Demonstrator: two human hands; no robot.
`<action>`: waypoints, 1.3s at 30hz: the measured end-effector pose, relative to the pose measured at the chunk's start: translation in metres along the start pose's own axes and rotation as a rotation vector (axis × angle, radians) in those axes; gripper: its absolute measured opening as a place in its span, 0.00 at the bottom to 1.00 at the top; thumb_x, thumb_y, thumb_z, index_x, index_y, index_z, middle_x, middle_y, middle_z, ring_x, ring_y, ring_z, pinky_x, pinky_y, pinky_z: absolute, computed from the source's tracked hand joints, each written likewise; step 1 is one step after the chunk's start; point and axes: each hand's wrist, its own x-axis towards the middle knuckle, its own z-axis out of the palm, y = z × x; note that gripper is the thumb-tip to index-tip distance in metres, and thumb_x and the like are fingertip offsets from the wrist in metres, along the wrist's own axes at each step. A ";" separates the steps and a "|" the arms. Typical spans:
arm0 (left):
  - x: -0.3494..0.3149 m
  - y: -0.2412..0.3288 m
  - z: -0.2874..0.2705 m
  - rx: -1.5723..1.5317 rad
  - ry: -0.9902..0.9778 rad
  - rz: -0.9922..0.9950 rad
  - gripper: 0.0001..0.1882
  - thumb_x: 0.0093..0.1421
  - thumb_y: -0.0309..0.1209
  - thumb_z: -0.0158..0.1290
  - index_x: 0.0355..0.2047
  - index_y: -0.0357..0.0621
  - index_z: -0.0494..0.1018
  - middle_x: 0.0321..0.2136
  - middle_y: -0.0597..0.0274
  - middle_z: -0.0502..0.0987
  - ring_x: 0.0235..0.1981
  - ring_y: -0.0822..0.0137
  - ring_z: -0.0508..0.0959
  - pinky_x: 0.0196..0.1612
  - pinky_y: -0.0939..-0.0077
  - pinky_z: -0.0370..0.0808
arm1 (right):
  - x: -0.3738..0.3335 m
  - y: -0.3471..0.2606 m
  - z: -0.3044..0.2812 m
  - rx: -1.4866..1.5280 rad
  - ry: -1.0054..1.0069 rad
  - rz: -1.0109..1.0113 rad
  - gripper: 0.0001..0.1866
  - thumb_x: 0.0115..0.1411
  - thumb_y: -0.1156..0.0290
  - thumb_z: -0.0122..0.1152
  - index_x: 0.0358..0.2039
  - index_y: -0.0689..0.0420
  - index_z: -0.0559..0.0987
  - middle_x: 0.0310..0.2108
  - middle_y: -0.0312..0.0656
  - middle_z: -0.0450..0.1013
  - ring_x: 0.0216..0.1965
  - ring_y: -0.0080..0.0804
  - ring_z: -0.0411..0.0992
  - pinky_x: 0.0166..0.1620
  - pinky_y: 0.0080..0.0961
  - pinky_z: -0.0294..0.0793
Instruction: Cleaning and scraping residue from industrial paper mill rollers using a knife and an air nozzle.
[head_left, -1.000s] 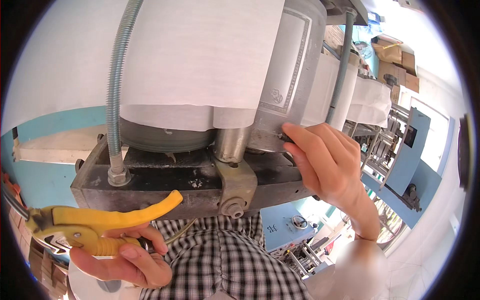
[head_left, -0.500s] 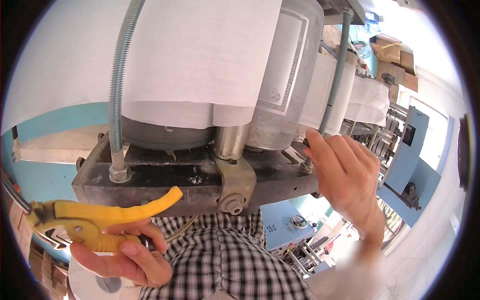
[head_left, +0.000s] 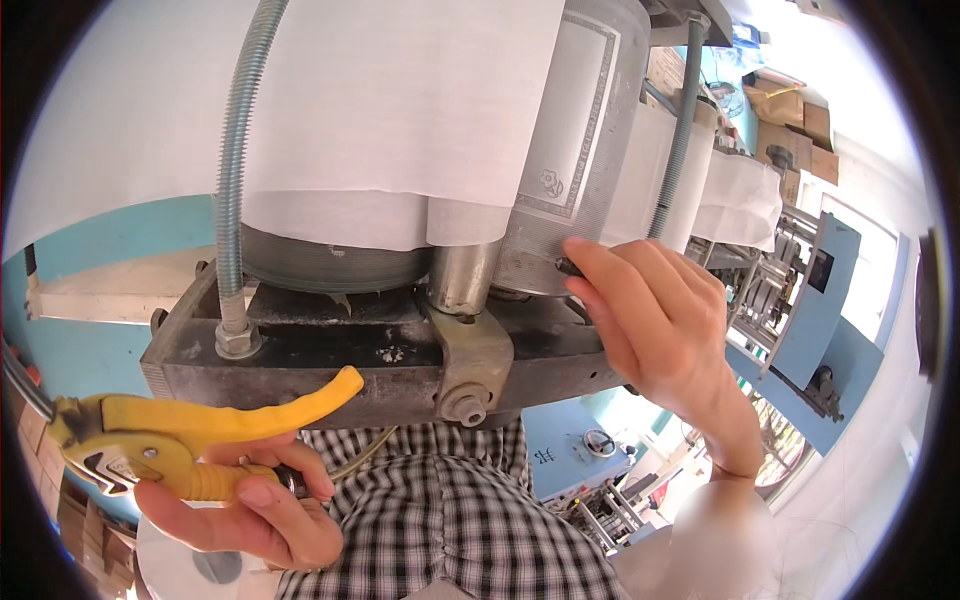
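My left hand point(head_left: 260, 510) is closed round the grip of a yellow air blow gun point(head_left: 190, 440), below the machine frame. Its long yellow lever slants up to the right, and a metal fitting shows by my fingers. My right hand point(head_left: 660, 320) pinches a small dark object, mostly hidden, with its dark tip point(head_left: 568, 267) poking out. That tip is at the lower end of a silvery engraved roller point(head_left: 560, 150), which bears a frame pattern and a flower; whether they touch I cannot tell. White paper point(head_left: 390, 110) hangs over the dark roller point(head_left: 330, 262) beside it.
A dark steel crossbar point(head_left: 320, 365) with a bolted bracket point(head_left: 475, 365) spans the front. Threaded rods point(head_left: 240, 170) rise at left and right. Blue machinery point(head_left: 800, 290) and cardboard boxes point(head_left: 785, 125) stand at the right.
My right hand has moved left, from beside the right threaded rod to the engraved roller's lower end. My left hand keeps the blow gun almost in place.
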 end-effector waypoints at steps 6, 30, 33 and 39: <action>0.001 0.000 0.002 0.002 -0.018 0.040 0.31 0.75 0.33 0.31 0.73 0.60 0.33 0.42 0.47 0.75 0.10 0.79 0.58 0.13 0.89 0.57 | 0.000 -0.015 -0.007 -0.243 -0.085 -0.102 0.17 0.46 0.76 0.64 0.39 0.64 0.79 0.21 0.34 0.62 0.21 0.22 0.65 0.20 0.21 0.62; -0.001 0.001 0.004 0.031 -0.060 0.023 0.31 0.76 0.34 0.30 0.73 0.61 0.32 0.42 0.47 0.75 0.10 0.78 0.58 0.13 0.88 0.58 | 0.001 -0.006 -0.001 -0.100 -0.041 -0.017 0.14 0.51 0.73 0.69 0.37 0.65 0.79 0.22 0.35 0.66 0.20 0.25 0.67 0.20 0.23 0.66; -0.001 0.001 0.002 0.054 -0.038 0.010 0.31 0.76 0.34 0.30 0.73 0.62 0.32 0.42 0.47 0.75 0.10 0.78 0.58 0.13 0.89 0.58 | 0.001 -0.004 -0.004 -0.051 -0.056 -0.010 0.13 0.52 0.74 0.69 0.37 0.65 0.79 0.22 0.35 0.66 0.21 0.25 0.67 0.21 0.23 0.66; 0.002 0.002 0.001 0.034 -0.067 0.017 0.31 0.76 0.35 0.30 0.73 0.63 0.31 0.41 0.46 0.74 0.11 0.77 0.59 0.14 0.90 0.60 | -0.001 -0.004 -0.009 -0.126 -0.048 -0.028 0.13 0.52 0.75 0.68 0.37 0.64 0.79 0.22 0.35 0.66 0.21 0.25 0.69 0.21 0.23 0.67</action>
